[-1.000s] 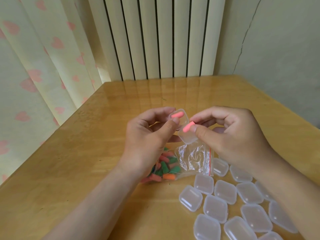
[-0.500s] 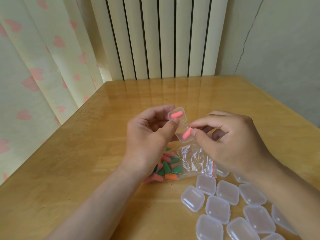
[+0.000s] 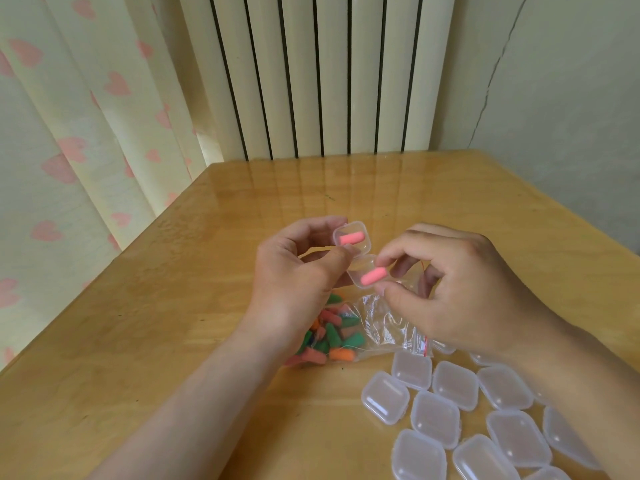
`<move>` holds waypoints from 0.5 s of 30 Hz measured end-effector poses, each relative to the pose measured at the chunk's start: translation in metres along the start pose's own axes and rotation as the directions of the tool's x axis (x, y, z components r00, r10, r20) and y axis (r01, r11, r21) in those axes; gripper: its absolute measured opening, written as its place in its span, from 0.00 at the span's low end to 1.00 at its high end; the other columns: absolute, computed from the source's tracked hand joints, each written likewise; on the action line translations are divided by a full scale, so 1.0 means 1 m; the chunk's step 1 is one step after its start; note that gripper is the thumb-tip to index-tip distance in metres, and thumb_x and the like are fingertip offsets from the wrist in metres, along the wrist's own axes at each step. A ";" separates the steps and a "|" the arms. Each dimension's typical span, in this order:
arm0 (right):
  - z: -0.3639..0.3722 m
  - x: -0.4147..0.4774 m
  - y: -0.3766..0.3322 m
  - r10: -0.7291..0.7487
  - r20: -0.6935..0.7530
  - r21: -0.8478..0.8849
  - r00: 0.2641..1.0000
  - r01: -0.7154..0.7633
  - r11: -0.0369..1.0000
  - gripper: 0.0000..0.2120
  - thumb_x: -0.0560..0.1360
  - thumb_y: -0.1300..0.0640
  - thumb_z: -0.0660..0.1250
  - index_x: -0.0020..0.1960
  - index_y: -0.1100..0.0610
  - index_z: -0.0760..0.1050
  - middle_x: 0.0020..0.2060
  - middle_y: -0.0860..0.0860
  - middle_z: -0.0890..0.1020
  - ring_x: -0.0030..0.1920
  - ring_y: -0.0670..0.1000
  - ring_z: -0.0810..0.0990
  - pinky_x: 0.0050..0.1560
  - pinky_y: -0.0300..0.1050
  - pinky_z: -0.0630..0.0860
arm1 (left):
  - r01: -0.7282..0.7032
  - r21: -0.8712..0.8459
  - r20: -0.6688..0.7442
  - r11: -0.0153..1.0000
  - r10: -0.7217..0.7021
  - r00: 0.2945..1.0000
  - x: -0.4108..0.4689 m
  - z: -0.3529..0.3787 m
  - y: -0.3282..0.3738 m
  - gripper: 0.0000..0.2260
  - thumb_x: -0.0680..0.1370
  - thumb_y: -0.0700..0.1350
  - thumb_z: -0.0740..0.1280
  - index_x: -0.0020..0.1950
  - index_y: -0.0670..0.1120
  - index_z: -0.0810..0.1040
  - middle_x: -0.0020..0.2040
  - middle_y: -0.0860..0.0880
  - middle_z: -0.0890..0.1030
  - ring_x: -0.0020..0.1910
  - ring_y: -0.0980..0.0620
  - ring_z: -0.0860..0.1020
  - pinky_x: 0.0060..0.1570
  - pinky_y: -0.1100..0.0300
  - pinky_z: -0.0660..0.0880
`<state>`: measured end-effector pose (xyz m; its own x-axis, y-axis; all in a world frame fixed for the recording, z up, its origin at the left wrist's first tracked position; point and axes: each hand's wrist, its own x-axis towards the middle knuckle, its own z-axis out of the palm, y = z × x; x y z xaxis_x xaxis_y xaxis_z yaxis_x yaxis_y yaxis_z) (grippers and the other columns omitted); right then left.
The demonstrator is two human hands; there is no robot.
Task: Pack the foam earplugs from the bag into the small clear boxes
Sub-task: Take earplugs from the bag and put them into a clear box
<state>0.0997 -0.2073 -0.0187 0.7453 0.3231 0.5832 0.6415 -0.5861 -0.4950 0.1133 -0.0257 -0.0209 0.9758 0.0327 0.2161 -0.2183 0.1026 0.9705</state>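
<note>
My left hand (image 3: 298, 271) grips a small clear box (image 3: 360, 250), hinged open, above the table. One pink foam earplug (image 3: 351, 238) lies in its upper half and a second pink earplug (image 3: 374, 275) lies in the lower half. My right hand (image 3: 460, 282) is at the lower half's right edge, with the index fingertip at the end of the second earplug and the thumb just under the rim, pinching that half. Under my hands the clear zip bag (image 3: 381, 327) lies on the table with several green, orange and pink earplugs (image 3: 336, 337) in it.
Several closed, empty clear boxes (image 3: 453, 386) lie clustered at the front right of the wooden table (image 3: 173, 341). A radiator (image 3: 311, 81) stands behind the table, a heart-print curtain (image 3: 69, 133) hangs at the left and a wall is at the right.
My right hand carried the second pink earplug down into the box's lower half, where it now lies. The left hand kept holding the open box.
</note>
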 end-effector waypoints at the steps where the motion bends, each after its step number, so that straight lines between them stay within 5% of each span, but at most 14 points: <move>1: 0.000 0.000 0.000 -0.008 0.009 0.007 1.000 0.008 1.000 0.09 0.72 0.47 0.70 0.45 0.52 0.82 0.40 0.46 0.80 0.44 0.50 0.81 0.36 0.33 0.71 | 0.008 -0.003 -0.001 1.000 -0.008 1.000 0.000 0.000 0.000 0.08 0.73 0.37 0.75 0.50 0.46 0.84 0.46 0.47 0.85 0.42 0.46 0.86 0.41 0.48 0.83; 8: 0.000 0.000 -0.005 0.036 -0.002 0.059 0.999 -0.035 0.998 0.05 0.75 0.49 0.71 0.47 0.50 0.84 0.40 0.44 0.81 0.43 0.49 0.82 0.36 0.32 0.71 | 0.073 -0.022 0.030 0.997 -0.072 0.997 0.001 0.000 0.001 0.06 0.73 0.41 0.76 0.48 0.45 0.85 0.49 0.39 0.84 0.43 0.42 0.85 0.45 0.43 0.83; 12: -0.001 0.001 -0.007 0.188 0.091 0.248 0.978 -0.205 0.947 0.07 0.77 0.55 0.70 0.41 0.50 0.83 0.41 0.46 0.86 0.44 0.47 0.83 0.38 0.35 0.74 | 0.087 0.007 0.028 0.996 -0.087 0.996 -0.001 0.001 0.003 0.05 0.74 0.42 0.76 0.48 0.45 0.85 0.47 0.40 0.85 0.39 0.44 0.85 0.42 0.37 0.81; 15: -0.004 0.002 -0.006 0.257 0.167 0.207 0.952 -0.289 0.935 0.08 0.74 0.60 0.73 0.38 0.51 0.81 0.38 0.42 0.85 0.39 0.44 0.81 0.37 0.32 0.73 | 0.110 0.024 0.038 0.994 -0.110 0.993 -0.003 0.003 0.004 0.03 0.74 0.41 0.76 0.47 0.46 0.86 0.43 0.43 0.86 0.38 0.46 0.85 0.40 0.36 0.82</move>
<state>0.0970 -0.2058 -0.0121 0.9046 0.2809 0.3208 0.4223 -0.4870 -0.7645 0.1094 -0.0283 -0.0173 0.9936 -0.0166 0.1115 -0.1098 0.0816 0.9906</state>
